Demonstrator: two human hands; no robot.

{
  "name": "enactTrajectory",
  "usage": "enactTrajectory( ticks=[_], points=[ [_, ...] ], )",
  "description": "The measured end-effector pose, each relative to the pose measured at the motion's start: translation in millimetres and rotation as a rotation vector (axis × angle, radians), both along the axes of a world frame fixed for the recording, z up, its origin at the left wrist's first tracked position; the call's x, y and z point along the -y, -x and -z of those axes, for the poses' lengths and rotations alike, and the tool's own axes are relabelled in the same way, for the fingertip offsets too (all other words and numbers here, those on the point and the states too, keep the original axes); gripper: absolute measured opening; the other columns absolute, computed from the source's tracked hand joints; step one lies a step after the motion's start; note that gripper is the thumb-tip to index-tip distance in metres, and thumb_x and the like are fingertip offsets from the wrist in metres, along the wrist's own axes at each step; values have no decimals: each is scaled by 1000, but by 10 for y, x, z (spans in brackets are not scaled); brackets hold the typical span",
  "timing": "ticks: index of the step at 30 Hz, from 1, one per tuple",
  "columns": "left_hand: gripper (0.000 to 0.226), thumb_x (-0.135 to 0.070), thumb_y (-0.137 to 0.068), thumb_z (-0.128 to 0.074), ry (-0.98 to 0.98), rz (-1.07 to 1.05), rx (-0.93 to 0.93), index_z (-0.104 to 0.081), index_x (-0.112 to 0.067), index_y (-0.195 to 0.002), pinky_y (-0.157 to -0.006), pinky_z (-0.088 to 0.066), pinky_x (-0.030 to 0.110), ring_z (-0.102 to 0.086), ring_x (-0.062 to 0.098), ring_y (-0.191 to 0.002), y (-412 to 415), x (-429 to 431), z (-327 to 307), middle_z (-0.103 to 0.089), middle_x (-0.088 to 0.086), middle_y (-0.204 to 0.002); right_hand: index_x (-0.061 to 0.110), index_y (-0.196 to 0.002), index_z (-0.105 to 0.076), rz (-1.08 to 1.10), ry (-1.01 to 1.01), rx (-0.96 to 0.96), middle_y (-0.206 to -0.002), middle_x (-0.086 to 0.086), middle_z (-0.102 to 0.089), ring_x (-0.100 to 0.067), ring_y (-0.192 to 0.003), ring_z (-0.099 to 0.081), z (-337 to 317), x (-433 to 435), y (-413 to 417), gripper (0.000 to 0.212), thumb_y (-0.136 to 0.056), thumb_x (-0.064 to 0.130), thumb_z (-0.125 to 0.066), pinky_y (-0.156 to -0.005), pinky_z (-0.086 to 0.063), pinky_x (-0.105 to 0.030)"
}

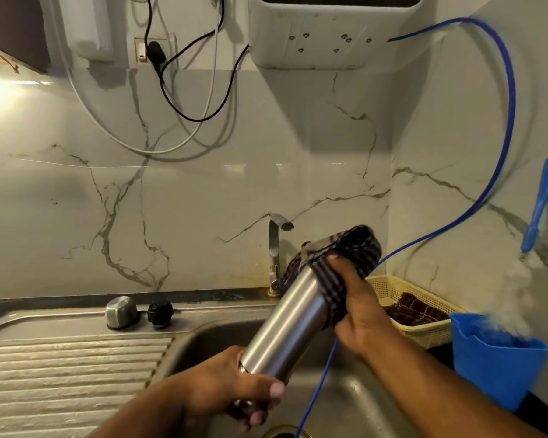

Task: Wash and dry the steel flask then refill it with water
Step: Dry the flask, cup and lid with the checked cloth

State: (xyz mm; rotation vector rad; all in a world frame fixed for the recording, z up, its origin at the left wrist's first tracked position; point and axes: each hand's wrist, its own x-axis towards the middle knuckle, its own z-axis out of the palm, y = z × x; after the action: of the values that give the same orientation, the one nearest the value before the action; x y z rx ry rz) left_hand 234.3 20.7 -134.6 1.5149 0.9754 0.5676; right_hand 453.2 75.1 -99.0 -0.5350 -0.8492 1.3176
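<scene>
Left hand (234, 393): fingers curled round the base of the brushed-steel cylindrical flask (285, 327), thumb across its front.
Flask: tilted, mouth end up and away, held above the stainless sink basin (203, 339).
Right hand (358, 308): grips a dark checked cloth (351, 251) wrapped over the flask's upper end.
Handling: rigid and smooth, likely slippery if damp and light while empty; safest taken round the body, cloth between palm and steel.
Lids: domed steel cap (121, 312) and black round stopper (160, 314) sit side by side on the ledge, well apart.

Warm glare at upper left, dim elsewhere; edges bowed, right side perhaps motion-blurred.
</scene>
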Motion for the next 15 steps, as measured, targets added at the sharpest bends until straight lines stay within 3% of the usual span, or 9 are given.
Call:
enactTrajectory(
  ticks=[3, 5, 8, 11, 15],
  points=[
    [61, -29, -77, -88, 53, 84, 11, -57, 3, -119, -58, -52, 30, -59, 20, -62, 154, -24, 45, -64, 15, -85, 6, -97, -76, -87, -40, 24, -100, -16, -75, -27, -88, -73, -71, -28, -138, 63, -41, 27, -97, -83, -60, -39],
    [61, -31, -74, -90, -16, -10, -89, -57, 0, -115, -60, -55, 33, -62, 20, -62, 128, -11, 34, -67, 13, -84, 7, -96, -75, -81, 9, 148, -97, -17, -74, -28, -85, -72, -60, -22, -153, 52, -50, 24, -89, -76, -58, -41],
    [61, -42, -67, -90, -323, -307, -457, -57, -23, -114, -66, -60, 27, -69, 11, -70, -33, -1, 35, -71, 0, -91, 3, -103, -73, 130, 160, 325, -82, -13, -73, -32, -76, -68, 7, -47, -157, 45, -69, 28, -87, -62, -54, -40],
    [71, -65, -60, -78, -687, -475, -764, -50, -43, -121, -76, -54, 17, -64, 4, -87, -169, 60, 64, -65, -15, -102, 1, -106, -71, 240, 253, 296, -85, -14, -74, -30, -78, -69, 70, -83, -203, 45, -73, 28, -87, -65, -54, -36],
    [88, -70, -58, -80, -720, -468, -738, -44, -44, -134, -88, -53, 19, -61, 1, -98, -152, -10, 125, -63, -19, -114, 5, -102, -71, 256, 226, 300, -82, -12, -72, -27, -73, -68, 44, -44, -169, 36, -75, 25, -86, -58, -50, -31]
  ],
)
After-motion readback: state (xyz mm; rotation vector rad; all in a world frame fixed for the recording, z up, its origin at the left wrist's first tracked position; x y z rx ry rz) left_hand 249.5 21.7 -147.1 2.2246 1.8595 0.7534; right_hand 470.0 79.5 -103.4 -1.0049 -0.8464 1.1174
